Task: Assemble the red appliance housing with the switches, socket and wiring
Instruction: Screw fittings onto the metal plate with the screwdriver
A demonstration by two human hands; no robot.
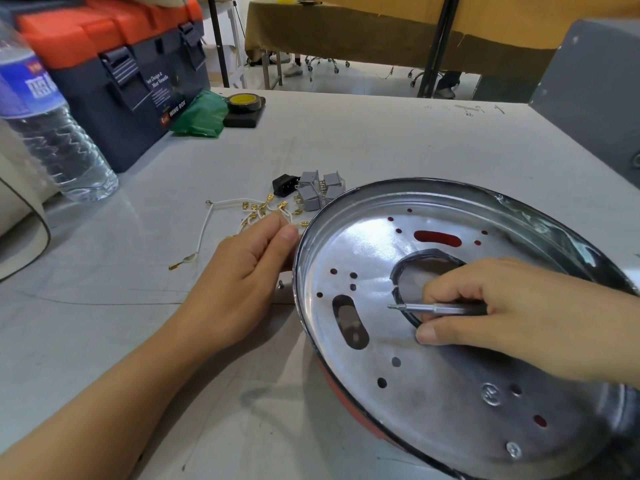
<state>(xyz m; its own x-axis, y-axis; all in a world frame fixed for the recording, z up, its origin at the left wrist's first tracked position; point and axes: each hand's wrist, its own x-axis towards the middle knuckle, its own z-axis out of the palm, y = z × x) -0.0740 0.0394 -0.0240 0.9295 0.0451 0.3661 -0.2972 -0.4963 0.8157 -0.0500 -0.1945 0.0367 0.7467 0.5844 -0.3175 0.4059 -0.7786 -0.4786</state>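
Note:
The red appliance housing (346,386) lies tilted on the table with its shiny metal inner plate (433,368), full of holes and slots, facing me. My right hand (512,306) rests inside it and grips a small screwdriver (433,308) whose tip points left over the plate. My left hand (249,258) holds the housing's left rim, fingers curled against it. Behind that hand lie white wires with brass terminals (242,216), several grey switches (317,190) and a black socket (284,183). A small screw (282,285) lies by the rim.
A clear water bottle (48,133) stands at the left. A dark toolbox with an orange lid (131,74) sits at the back left, beside a green bag (202,114) and a tape roll (244,102). A grey box (595,95) stands at the right.

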